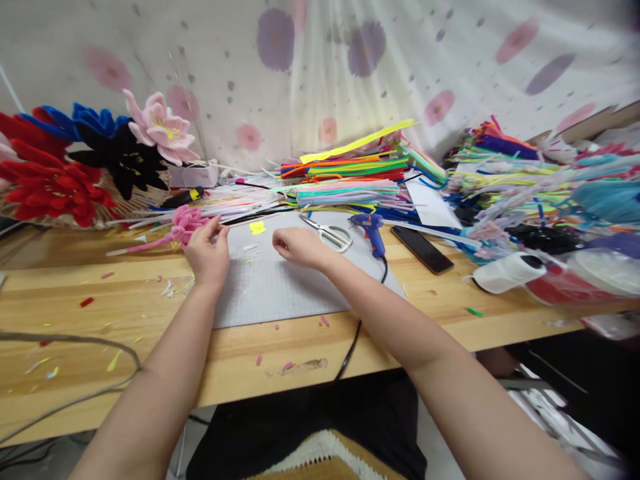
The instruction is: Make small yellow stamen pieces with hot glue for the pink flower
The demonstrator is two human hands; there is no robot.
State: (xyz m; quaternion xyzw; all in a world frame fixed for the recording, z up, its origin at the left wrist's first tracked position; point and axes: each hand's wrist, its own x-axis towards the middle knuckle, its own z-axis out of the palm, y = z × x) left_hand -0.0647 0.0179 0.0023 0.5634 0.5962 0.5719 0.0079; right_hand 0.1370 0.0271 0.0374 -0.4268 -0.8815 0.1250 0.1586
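Observation:
My left hand (207,252) is closed in a pinch over the left edge of the grey cutting mat (280,293). A thin pale stick (255,219) runs rightward from its fingertips. Right beside that hand, partly behind it, is a pink fuzzy pipe-cleaner flower (186,223). Over the mat my right hand (299,247) is curled closed, and its fingers hide whatever may be in them. Scissors with pale handles (336,236) lie just behind it, near a blue glue gun (370,230). Yellow pieces (257,228) and thin yellow strands (255,256) rest between the hands.
Bundles of coloured pipe cleaners (350,173) line the back. Finished fuzzy flowers (55,183) stand at the left. A black phone (423,249) and a white spool-like roll (510,272) lie to the right. A grey cable (100,339) loops across the left front of the wooden table (150,300).

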